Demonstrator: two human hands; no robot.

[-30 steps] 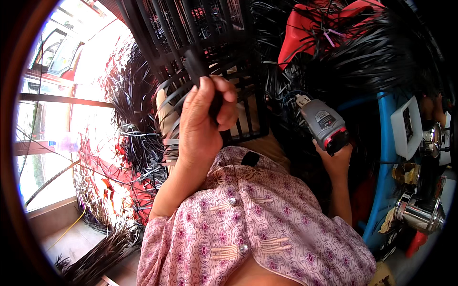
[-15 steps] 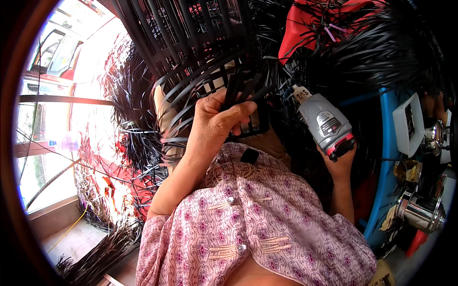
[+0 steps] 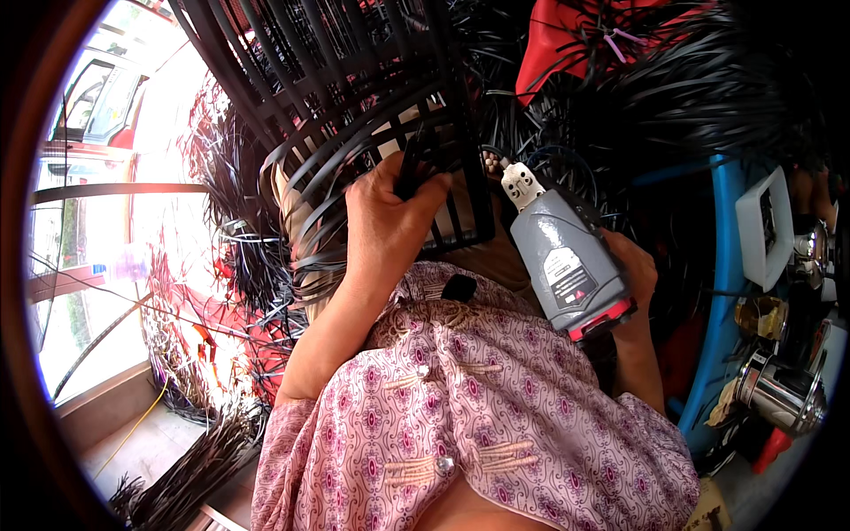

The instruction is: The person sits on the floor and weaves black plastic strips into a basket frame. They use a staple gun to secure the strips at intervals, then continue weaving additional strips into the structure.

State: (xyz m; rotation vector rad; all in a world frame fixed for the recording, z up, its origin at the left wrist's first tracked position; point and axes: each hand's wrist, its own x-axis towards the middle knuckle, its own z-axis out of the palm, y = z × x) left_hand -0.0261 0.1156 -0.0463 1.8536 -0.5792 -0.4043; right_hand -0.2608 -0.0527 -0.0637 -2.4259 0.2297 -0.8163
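My left hand (image 3: 385,221) is closed around a bunch of flat black strips (image 3: 410,168). These strips belong to, or lie against, a half-woven black lattice piece (image 3: 482,199) above my lap. Loose strip ends curve out to the left of my wrist. To the right, my right hand (image 3: 633,270) grips a grey cordless power tool (image 3: 567,257) with red trim at its base. Its pale metal head (image 3: 521,184) points up and left, close to the lattice edge but apart from it. My right fingers are mostly hidden behind the tool's body.
Large heaps of black strips (image 3: 708,97) lie at the far right, with a red sheet (image 3: 553,53) beside them. A blue rim (image 3: 722,265) stands at the right, next to a white tray (image 3: 763,226) and a metal pot (image 3: 779,389). More strips (image 3: 190,456) lie at lower left.
The power tool has moved left toward the lattice and turned, showing more of its side. My left hand has shifted slightly left, its fingers now turned further behind the strips.
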